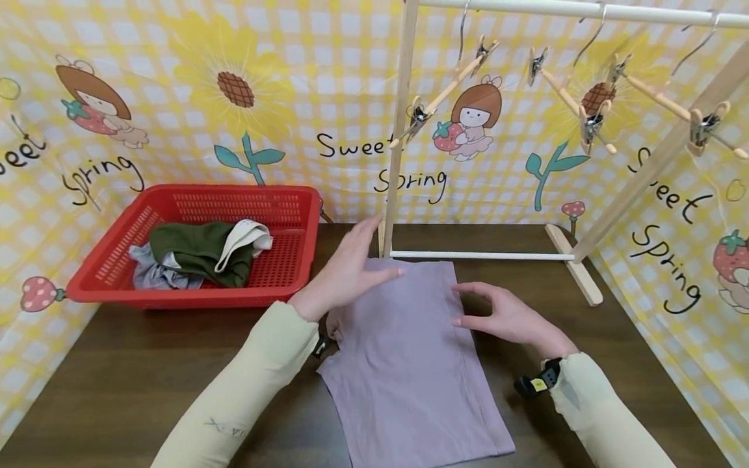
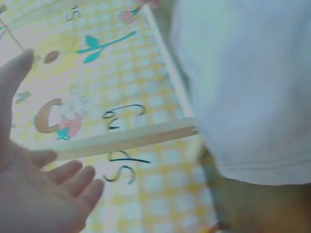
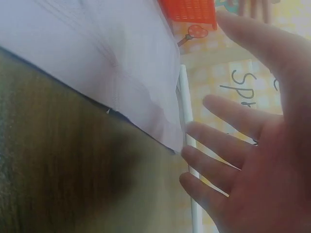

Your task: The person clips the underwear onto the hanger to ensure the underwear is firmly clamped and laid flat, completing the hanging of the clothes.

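Light purple shorts (image 1: 409, 364), seemingly folded in half, lie flat on the brown table with the waist end toward the rack. Over their upper left edge is my left hand (image 1: 351, 266), thumb spread from straight fingers and holding nothing. By the upper right edge my right hand (image 1: 509, 315) has its thumb and fingers apart, with nothing between them. In the right wrist view, the fingers (image 3: 228, 145) appear close to the cloth edge; whether they touch it I cannot tell. The left wrist view shows the left palm (image 2: 43, 199) beside the pale cloth.
A red basket (image 1: 193, 299) at the back left contains a dark green garment (image 1: 187, 247) and a grey-blue one (image 1: 158, 273). Behind the shorts stands a wooden rack (image 1: 400, 130) with a white lower bar (image 1: 480, 256). Several clip hangers (image 1: 562, 91) hang from its top rail.
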### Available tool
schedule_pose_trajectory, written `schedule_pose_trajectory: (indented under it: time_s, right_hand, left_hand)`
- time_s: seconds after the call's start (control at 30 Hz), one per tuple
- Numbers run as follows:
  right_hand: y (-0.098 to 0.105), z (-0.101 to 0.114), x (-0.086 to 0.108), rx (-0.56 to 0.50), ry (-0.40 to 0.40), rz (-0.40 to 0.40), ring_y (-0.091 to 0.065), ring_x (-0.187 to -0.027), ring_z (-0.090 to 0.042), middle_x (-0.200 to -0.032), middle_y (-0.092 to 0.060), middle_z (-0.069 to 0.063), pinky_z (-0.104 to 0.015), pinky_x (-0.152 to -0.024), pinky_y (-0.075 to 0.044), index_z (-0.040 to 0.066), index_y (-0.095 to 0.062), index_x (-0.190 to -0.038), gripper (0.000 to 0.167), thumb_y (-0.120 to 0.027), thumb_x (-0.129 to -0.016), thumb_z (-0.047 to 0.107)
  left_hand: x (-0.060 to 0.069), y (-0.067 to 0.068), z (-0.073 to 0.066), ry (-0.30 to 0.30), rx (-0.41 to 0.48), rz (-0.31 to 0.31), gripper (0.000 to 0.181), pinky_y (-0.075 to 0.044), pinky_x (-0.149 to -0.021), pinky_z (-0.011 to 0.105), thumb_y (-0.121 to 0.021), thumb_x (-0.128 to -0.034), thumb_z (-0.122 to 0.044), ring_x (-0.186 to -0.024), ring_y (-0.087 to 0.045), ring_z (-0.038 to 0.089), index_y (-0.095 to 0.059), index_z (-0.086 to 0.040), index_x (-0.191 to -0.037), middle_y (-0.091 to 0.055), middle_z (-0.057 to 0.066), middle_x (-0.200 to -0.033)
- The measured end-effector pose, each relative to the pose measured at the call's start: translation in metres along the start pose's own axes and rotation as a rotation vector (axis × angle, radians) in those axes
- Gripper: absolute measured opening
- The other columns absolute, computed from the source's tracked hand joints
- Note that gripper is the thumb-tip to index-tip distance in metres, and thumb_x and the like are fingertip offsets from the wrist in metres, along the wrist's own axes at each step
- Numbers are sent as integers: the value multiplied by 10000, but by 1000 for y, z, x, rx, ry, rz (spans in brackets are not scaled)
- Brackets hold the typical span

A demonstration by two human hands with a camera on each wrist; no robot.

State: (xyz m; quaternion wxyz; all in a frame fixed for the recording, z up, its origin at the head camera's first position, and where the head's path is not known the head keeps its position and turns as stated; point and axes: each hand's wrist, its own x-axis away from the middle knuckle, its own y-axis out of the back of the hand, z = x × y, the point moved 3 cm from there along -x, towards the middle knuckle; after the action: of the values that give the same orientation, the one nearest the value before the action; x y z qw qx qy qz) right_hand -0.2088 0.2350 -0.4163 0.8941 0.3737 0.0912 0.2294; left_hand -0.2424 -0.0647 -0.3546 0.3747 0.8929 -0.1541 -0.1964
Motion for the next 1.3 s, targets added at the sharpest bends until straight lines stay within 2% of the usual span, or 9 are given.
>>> schedule_pose_trajectory:
  time_s: [0.1, 0.23, 0.43, 0.57, 0.67, 0.77, 0.97, 1.13, 1.3]
  right_hand:
    - [-1, 1, 1, -10, 3, 4, -477, -1354, -305, -1393, -604, -79, -582, -1087, -353, 82, -595, -1410, 665, -800, -882, 430]
    - [-3, 2, 2, -21, 4, -1, -484, -1347, -290, -1364, -626, -72, -566, -1090, -355, 89, -616, -1385, 625, -808, -880, 405]
    - [-6, 3, 4, -39, 10, 12, -484, -1346, -294, -1363, -623, -81, -577, -1092, -348, 72, -622, -1370, 590, -787, -903, 392]
    - [-8, 3, 5, -45, 15, 19, -486, -1343, -301, -1362, -623, -81, -580, -1093, -344, 67, -624, -1365, 571, -776, -915, 385]
    - [-7, 6, 5, -39, 24, 15, -489, -1341, -294, -1358, -625, -59, -581, -1090, -348, 71, -629, -1359, 564, -778, -914, 383]
    - [-4, 11, 6, -26, 34, 3, -493, -1339, -272, -1351, -629, -27, -571, -1090, -353, 78, -637, -1352, 575, -792, -900, 396]
    - [7, 27, 10, 5, 56, -48, -493, -1337, -214, -1350, -625, 30, -551, -1092, -355, 156, -635, -1360, 580, -800, -881, 439]
    - [28, 45, 13, 85, 90, -148, -496, -1334, -228, -1379, -606, 13, -530, -1080, -370, 184, -628, -1363, 512, -767, -923, 405]
    - [59, 62, 19, 185, 119, -311, -528, -1296, -273, -1361, -618, -43, -520, -1031, -402, 127, -655, -1322, 437, -762, -942, 314]
  left_hand:
    - [-16, 13, -10, -7, 58, -93, 1009, -260, -1168, 461, -710, -908, -562, -1477, -258, 236, -166, -116, -1630, -265, 104, -1629]
    - [-39, 29, -20, -10, 110, -176, 957, -266, -1164, 444, -664, -947, -551, -1466, -275, 195, -139, -146, -1638, -255, 82, -1639]
    - [-69, 41, -24, -21, 134, -230, 857, -314, -1141, 414, -586, -1019, -480, -1441, -348, 228, -121, -107, -1633, -237, 78, -1651]
    - [-81, 41, -22, -18, 174, -238, 719, -407, -1076, 387, -537, -1064, -377, -1343, -492, 266, -188, -73, -1614, -406, 121, -1564]
    - [-86, 40, -20, 3, 198, -246, 557, -480, -980, 361, -511, -1083, -308, -1190, -598, 245, -346, -59, -1554, -566, 129, -1394]
    - [-90, 40, -18, 3, 179, -248, 418, -500, -928, 351, -496, -1092, -269, -1084, -623, 225, -493, -50, -1447, -622, 114, -1266]
    - [-94, 42, -14, 15, 180, -217, 400, -505, -924, 351, -495, -1094, -282, -1053, -635, 227, -537, -43, -1412, -624, 103, -1229]
    - [-97, 43, -11, 20, 177, -217, 407, -504, -921, 353, -497, -1092, -291, -1038, -628, 219, -535, -50, -1419, -623, 94, -1219]
    - [-98, 41, -11, 28, 169, -229, 382, -506, -916, 353, -513, -1088, -280, -1024, -630, 214, -551, -61, -1398, -632, 85, -1201]
